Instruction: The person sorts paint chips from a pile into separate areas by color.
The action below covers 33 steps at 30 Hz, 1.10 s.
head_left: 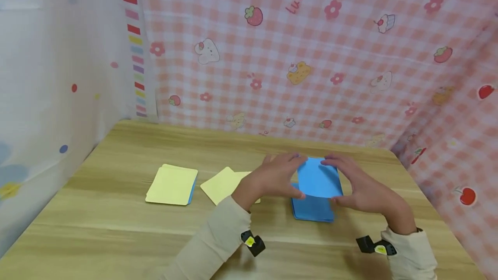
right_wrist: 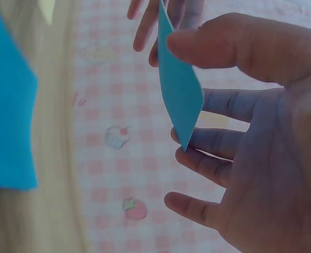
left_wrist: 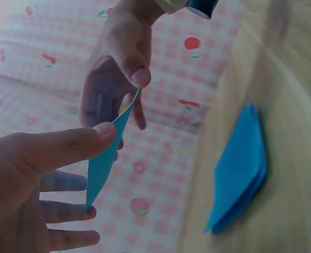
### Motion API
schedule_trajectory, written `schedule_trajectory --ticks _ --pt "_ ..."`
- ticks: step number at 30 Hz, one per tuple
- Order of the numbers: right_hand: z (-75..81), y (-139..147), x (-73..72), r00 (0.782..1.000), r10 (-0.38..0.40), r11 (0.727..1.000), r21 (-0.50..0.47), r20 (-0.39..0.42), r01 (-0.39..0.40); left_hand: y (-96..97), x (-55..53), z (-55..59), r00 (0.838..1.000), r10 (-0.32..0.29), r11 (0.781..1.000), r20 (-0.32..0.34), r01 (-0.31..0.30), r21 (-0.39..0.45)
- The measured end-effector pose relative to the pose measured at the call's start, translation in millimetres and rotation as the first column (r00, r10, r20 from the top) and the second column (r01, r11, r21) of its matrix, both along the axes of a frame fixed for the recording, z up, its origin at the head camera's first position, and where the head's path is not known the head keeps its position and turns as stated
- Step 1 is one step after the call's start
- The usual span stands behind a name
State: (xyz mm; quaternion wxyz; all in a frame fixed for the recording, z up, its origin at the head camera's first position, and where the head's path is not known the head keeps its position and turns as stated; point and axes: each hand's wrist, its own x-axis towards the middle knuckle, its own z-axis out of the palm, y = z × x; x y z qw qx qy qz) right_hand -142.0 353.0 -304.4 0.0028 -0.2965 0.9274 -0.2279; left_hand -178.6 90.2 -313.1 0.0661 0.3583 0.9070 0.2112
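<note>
Between my two hands a light blue square card (head_left: 320, 178) is held up over the table, slightly bowed. My left hand (head_left: 274, 176) pinches its left side between thumb and fingers; my right hand (head_left: 363, 185) does the same at the right side. Both wrist views show the card edge-on, the left thumb (left_wrist: 100, 136) and the right thumb (right_wrist: 208, 45) on its near face. Below the raised card lies a stack of blue cards (head_left: 313, 209), its far part hidden behind it. In the left wrist view that blue stack (left_wrist: 240, 168) stands apart from the hands.
Left on the wooden table (head_left: 116, 237) is a pile of yellow cards (head_left: 171, 185) with blue showing along its right edge. Loosely overlapping yellow cards (head_left: 223, 183) lie beside my left wrist, partly hidden by it. Patterned cloth (head_left: 272, 55) hangs behind the table and at its sides.
</note>
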Motion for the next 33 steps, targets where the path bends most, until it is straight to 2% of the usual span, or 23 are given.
schedule_trajectory --ticks 4,10,14,17,22,26,30,33 --pt "-16.6 5.5 -6.3 0.995 -0.04 0.998 0.046 0.096 0.036 12.1 -4.4 -16.8 0.998 0.032 0.998 0.06 -0.028 -0.056" --pt "-44.3 -0.4 -19.8 0.976 -0.05 0.992 0.124 0.212 0.024 21.0 -7.6 -40.9 0.985 0.086 0.983 0.152 -0.059 -0.175" --pt "-55.3 -1.1 -21.9 0.957 -0.093 0.986 0.158 0.275 0.05 27.9 -5.9 -52.6 0.98 0.1 0.971 0.17 -0.059 -0.231" --pt "-59.5 1.0 -21.8 0.949 -0.121 0.98 0.189 0.292 0.067 33.1 -3.6 -57.2 0.983 0.107 0.964 0.15 -0.066 -0.259" --pt "-60.4 3.3 -23.1 0.95 -0.114 0.973 0.226 0.29 0.048 36.3 -0.3 -56.7 0.987 0.115 0.96 0.116 -0.08 -0.269" --pt "-56.6 3.5 -22.8 0.951 -0.109 0.975 0.216 0.289 0.046 31.1 -3.8 -53.8 0.983 0.1 0.97 0.155 -0.062 -0.237" --pt "-47.9 0.7 -19.8 0.964 -0.076 0.983 0.18 0.256 0.029 13.8 -11.7 -44.7 0.979 0.085 0.982 0.186 -0.051 -0.183" --pt "-41.2 -7.7 -19.2 0.972 -0.046 0.988 0.157 0.23 0.009 -11.5 -15.7 -31.4 0.98 0.07 0.991 0.188 -0.046 -0.128"
